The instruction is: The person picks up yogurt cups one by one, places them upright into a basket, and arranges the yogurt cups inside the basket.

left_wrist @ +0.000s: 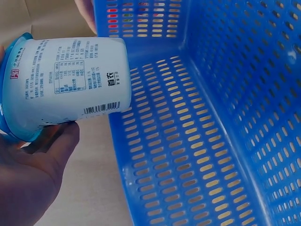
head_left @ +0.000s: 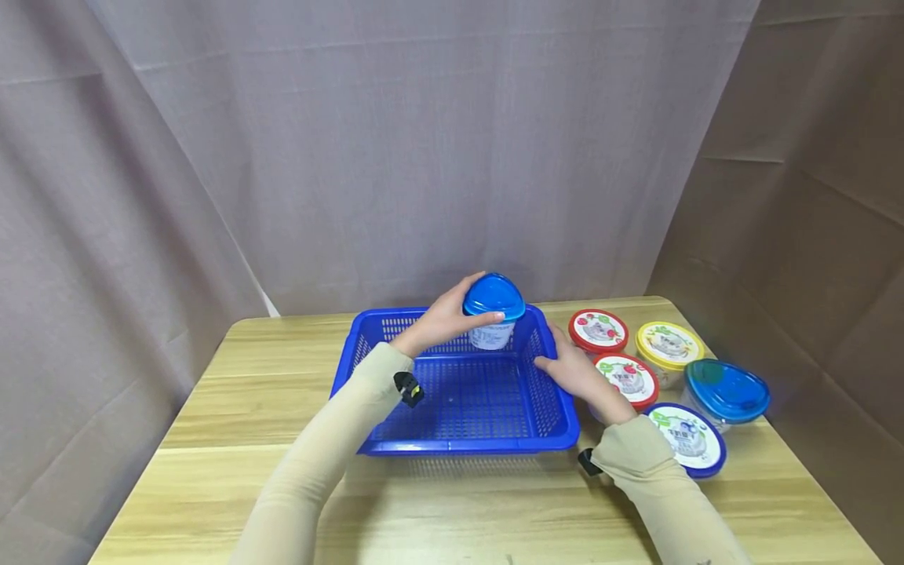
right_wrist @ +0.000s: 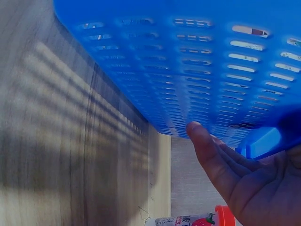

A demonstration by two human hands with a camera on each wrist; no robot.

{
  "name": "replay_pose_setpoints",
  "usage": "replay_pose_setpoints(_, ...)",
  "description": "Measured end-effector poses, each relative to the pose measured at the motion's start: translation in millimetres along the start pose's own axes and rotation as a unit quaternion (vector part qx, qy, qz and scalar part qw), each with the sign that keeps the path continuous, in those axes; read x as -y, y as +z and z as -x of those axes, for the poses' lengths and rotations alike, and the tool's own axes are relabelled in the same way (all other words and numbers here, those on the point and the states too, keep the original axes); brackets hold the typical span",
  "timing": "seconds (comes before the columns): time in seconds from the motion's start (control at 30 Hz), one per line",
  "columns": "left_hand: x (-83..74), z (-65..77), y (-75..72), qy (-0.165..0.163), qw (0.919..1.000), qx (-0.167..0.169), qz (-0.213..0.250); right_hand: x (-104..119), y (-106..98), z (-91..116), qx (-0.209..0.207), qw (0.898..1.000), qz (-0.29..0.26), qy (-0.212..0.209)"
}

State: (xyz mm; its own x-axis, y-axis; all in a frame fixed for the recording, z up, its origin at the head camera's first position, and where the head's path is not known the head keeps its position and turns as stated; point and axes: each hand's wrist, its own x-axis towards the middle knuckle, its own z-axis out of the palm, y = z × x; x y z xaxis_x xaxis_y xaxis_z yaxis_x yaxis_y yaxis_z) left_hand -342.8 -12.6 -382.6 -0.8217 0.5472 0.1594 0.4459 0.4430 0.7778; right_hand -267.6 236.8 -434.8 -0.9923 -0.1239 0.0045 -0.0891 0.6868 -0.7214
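Note:
My left hand (head_left: 446, 317) grips a white yogurt cup (head_left: 490, 336) just under its blue lid (head_left: 494, 297), fingers behind and thumb in front. The cup is over the back right corner of a blue plastic basket (head_left: 452, 449). Printed text and a barcode show on the cup (left_wrist: 70, 77) in the left wrist view. My right hand (head_left: 574, 369) holds the basket's right side, with its thumb over the rim and the other fingers along the outside. In the right wrist view, the thumb (right_wrist: 207, 153) overlaps the slotted basket wall (right_wrist: 188, 61).
Right of the basket stand two red-lidded tubs (head_left: 599, 329), a yellow-lidded tub (head_left: 668, 345), a dark-blue-lidded tub (head_left: 687, 441) and another cup with a blue lid (head_left: 727, 390). The wooden table (head_left: 247, 408) meets grey curtains (head_left: 424, 157) behind.

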Motion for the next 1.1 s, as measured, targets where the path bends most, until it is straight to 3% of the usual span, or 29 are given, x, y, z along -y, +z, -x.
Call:
replay_pose_setpoints(0.33,2.0,-4.6,8.9,0.011,0.9998,0.012,-0.007,1.4,0.0,-0.5,0.001,1.000,0.000,0.001)
replay_pose_setpoints(0.67,5.6,-4.6,17.7,-0.008,0.9992,0.037,-0.011,2.5,0.6,0.3,0.007,1.000,-0.002,0.004)
replay_pose_setpoints(1.1,14.9,-6.1,28.2,-0.005,0.9980,0.059,-0.021,0.9,1.8,-0.3,0.004,1.000,0.002,0.006)
